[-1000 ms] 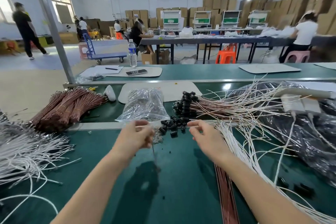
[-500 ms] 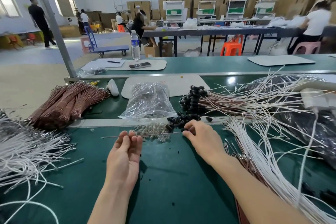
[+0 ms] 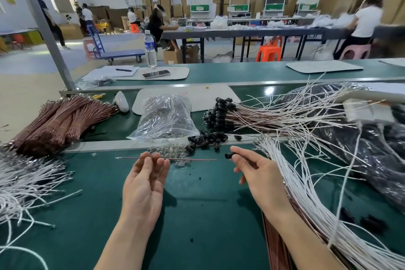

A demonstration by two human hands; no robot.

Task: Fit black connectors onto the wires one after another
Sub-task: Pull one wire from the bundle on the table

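A green bench mat runs across a busy workshop, with wire stock heaped on both sides. The left hand lies palm up with its fingers nearly straight. It holds a thin red wire level at the fingertips, the free end pointing toward 3 o'clock. Exactly how the fingers nip it I cannot tell. The right hand pinches one black connector between thumb and forefinger, just beside that wire end but not yet on it.

The loose connectors lie at 12 o'clock from the hands. The finished wires are farther back, toward 1 o'clock, beside a clear plastic bag.

The step in hand looks like threading. To do it well, I would shift the left grip nearer the free end so the thin wire cannot bow. Then turn the connector's bore square to the tip and slide it straight on.
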